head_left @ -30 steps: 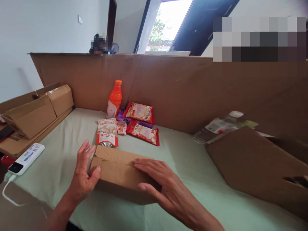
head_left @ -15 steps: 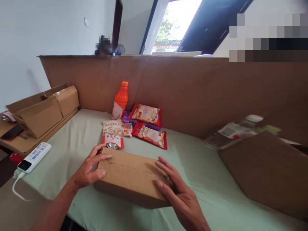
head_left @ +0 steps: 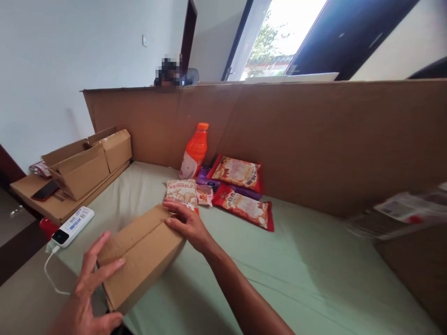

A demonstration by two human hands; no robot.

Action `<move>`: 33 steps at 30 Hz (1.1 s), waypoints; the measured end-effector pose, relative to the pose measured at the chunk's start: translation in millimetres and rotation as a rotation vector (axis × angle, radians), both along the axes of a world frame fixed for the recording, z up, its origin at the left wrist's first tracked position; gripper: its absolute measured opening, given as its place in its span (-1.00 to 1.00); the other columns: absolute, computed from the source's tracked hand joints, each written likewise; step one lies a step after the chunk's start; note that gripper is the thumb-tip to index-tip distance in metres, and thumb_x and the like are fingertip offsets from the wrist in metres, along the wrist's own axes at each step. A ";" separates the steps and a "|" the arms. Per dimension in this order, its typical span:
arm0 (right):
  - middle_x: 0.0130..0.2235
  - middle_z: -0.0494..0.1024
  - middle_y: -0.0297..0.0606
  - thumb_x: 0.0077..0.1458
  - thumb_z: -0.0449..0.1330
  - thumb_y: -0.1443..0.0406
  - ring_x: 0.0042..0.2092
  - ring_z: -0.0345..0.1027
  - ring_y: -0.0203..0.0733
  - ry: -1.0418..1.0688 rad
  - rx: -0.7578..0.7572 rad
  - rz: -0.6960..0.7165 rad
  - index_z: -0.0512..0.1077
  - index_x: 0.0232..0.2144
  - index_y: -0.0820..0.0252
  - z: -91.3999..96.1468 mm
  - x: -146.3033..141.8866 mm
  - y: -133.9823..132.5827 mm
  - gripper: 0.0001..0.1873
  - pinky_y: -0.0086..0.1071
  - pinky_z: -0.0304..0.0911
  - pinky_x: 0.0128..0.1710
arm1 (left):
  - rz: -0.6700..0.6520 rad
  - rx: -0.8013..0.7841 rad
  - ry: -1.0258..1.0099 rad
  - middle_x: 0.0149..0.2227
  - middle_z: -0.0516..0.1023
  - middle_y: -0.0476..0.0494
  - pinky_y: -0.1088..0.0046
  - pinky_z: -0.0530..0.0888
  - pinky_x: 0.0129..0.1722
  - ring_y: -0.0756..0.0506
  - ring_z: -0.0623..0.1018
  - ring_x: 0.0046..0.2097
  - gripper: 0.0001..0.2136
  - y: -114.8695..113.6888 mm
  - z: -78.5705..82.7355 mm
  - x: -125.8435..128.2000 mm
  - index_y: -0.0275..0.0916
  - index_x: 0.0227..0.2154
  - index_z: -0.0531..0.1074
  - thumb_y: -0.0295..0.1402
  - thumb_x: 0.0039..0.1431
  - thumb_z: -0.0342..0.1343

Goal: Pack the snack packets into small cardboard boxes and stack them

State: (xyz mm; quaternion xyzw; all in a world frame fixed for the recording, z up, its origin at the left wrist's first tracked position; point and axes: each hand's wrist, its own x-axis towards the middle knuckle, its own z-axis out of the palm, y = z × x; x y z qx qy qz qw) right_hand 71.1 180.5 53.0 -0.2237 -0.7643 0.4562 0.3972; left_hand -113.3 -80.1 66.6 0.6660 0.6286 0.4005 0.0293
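Between my two hands is a closed brown cardboard box [head_left: 143, 251], turned at an angle on the pale green cloth. My left hand [head_left: 91, 284] grips its near left end, with fingers on the top and the thumb low at the corner. My right hand [head_left: 186, 223] holds the far right end, fingers over the top edge. Just behind the box lies a snack pouch [head_left: 181, 190] printed "SQUIRRELS", its lower part covered by my right hand. Beside it is a small pink packet [head_left: 204, 194].
An orange bottle [head_left: 195, 151] stands near the cardboard partition [head_left: 296, 139]. Two red snack bags [head_left: 244, 207] lie over a purple package [head_left: 209, 177]. At left are a white power bank [head_left: 75, 225] with a cable, an open carton [head_left: 80, 172] and a phone [head_left: 45, 190]. A person's head shows behind the partition.
The box has moved left and towards me and has been turned, its right end swinging away. Both hands moved with it. The view has shifted left.
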 end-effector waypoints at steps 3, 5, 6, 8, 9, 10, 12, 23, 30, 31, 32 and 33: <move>0.19 0.45 0.03 0.11 0.25 0.09 0.20 0.34 0.12 0.024 0.055 -0.150 0.54 -0.04 0.14 -2.6 -17.4 3.9 -0.59 0.06 0.30 0.12 | 0.081 0.019 0.121 0.42 0.06 -0.23 -0.25 0.36 0.20 -0.50 0.15 0.39 -0.47 -1.1 0.6 1.5 0.04 0.18 0.36 -0.19 0.12 0.24; 0.22 0.40 0.02 0.20 0.19 0.16 0.26 0.25 0.12 0.030 0.147 -0.268 0.52 -0.04 0.13 -7.3 -14.7 -8.4 -0.67 0.13 0.14 0.23 | 0.122 0.057 0.159 0.38 0.14 -0.21 -0.22 0.37 0.20 -0.46 0.18 0.37 -0.47 2.6 0.1 3.9 0.03 0.18 0.35 -0.30 0.11 0.21; 0.23 0.39 -0.01 0.24 0.15 0.20 0.27 0.22 0.10 0.024 0.229 -0.327 0.52 -0.04 0.12 -10.6 -10.8 -18.1 -0.71 0.14 0.11 0.24 | 0.130 0.075 0.183 0.36 0.18 -0.22 -0.19 0.39 0.19 -0.45 0.21 0.35 -0.47 5.6 0.1 4.7 0.02 0.17 0.35 -0.34 0.10 0.19; 0.25 0.37 -0.06 0.30 0.10 0.29 0.28 0.22 0.07 -0.019 0.420 -0.394 0.49 0.00 0.06 -19.0 -1.8 -40.4 -0.72 0.11 0.14 0.22 | 0.142 0.103 0.236 0.31 0.23 -0.25 -0.17 0.40 0.16 -0.43 0.25 0.32 -0.46 13.1 0.9 5.3 -0.01 0.17 0.34 -0.38 0.09 0.17; 0.26 0.36 -0.07 0.31 0.09 0.32 0.28 0.22 0.06 -0.051 0.500 -0.391 0.45 0.07 0.03 -23.5 1.5 -50.7 -0.68 0.08 0.18 0.20 | 0.150 0.113 0.260 0.28 0.26 -0.26 -0.17 0.40 0.15 -0.43 0.27 0.30 -0.47 17.6 1.4 5.2 -0.02 0.17 0.33 -0.38 0.10 0.16; 0.27 0.34 -0.06 0.31 0.09 0.33 0.29 0.21 0.05 -0.084 0.549 -0.364 0.38 0.15 0.02 -27.9 3.3 -59.0 -0.61 0.06 0.20 0.19 | 0.163 0.123 0.279 0.26 0.28 -0.28 -0.18 0.40 0.14 -0.43 0.28 0.29 -0.48 22.5 2.0 4.8 -0.03 0.17 0.32 -0.38 0.12 0.16; 0.32 0.27 -0.02 0.31 0.09 0.31 0.32 0.17 0.05 -0.142 0.578 -0.281 0.18 0.31 0.03 -35.0 1.0 -67.3 -0.45 0.03 0.22 0.19 | 0.194 0.145 0.306 0.23 0.31 -0.30 -0.18 0.39 0.13 -0.42 0.29 0.27 -0.51 33.4 2.4 3.6 -0.05 0.16 0.32 -0.38 0.14 0.15; 0.45 -0.02 -0.03 0.20 0.08 0.33 0.45 -0.14 -0.01 -0.188 0.258 -0.117 -0.05 0.42 0.15 -39.2 -84.4 7.5 -0.22 0.00 0.05 0.36 | 0.365 0.256 0.259 0.15 0.42 -0.27 -0.16 0.30 0.23 -0.41 0.31 0.26 -0.63 133.0 -12.7 -44.0 -0.11 0.02 0.48 -0.28 0.12 0.18; 0.38 0.15 0.07 0.04 0.13 0.37 0.36 0.11 0.00 -0.284 0.143 -0.104 -0.06 0.41 0.25 -70.5 -144.3 57.7 -0.10 -0.06 0.17 0.29 | 0.449 0.217 0.219 0.12 0.46 -0.33 -0.10 0.25 0.29 -0.42 0.29 0.27 -0.62 227.8 -15.1 -91.9 -0.23 -0.08 0.56 -0.23 0.03 0.23; 0.38 0.17 0.07 0.02 0.14 0.38 0.36 0.13 0.00 -0.298 0.140 -0.109 -0.05 0.40 0.26 -74.3 -151.6 63.9 -0.09 -0.06 0.16 0.30 | 0.456 0.215 0.221 0.12 0.46 -0.35 -0.07 0.25 0.30 -0.42 0.29 0.27 -0.62 240.5 -15.2 -98.8 -0.25 -0.08 0.57 -0.23 0.02 0.23; 0.37 0.18 0.07 0.01 0.14 0.39 0.36 0.13 0.01 -0.311 0.140 -0.115 -0.03 0.39 0.27 -77.4 -158.6 69.4 -0.10 -0.07 0.14 0.31 | 0.465 0.210 0.223 0.11 0.46 -0.36 -0.05 0.25 0.30 -0.41 0.29 0.27 -0.61 252.7 -15.5 -105.5 -0.27 -0.08 0.57 -0.23 0.02 0.24; 0.37 0.19 0.07 0.01 0.14 0.39 0.36 0.12 0.03 -0.324 0.143 -0.121 -0.01 0.38 0.27 -79.9 -165.1 73.9 -0.11 -0.06 0.13 0.31 | 0.474 0.204 0.224 0.11 0.46 -0.36 -0.03 0.25 0.31 -0.41 0.29 0.27 -0.60 264.5 -15.9 -112.1 -0.28 -0.08 0.58 -0.23 0.02 0.25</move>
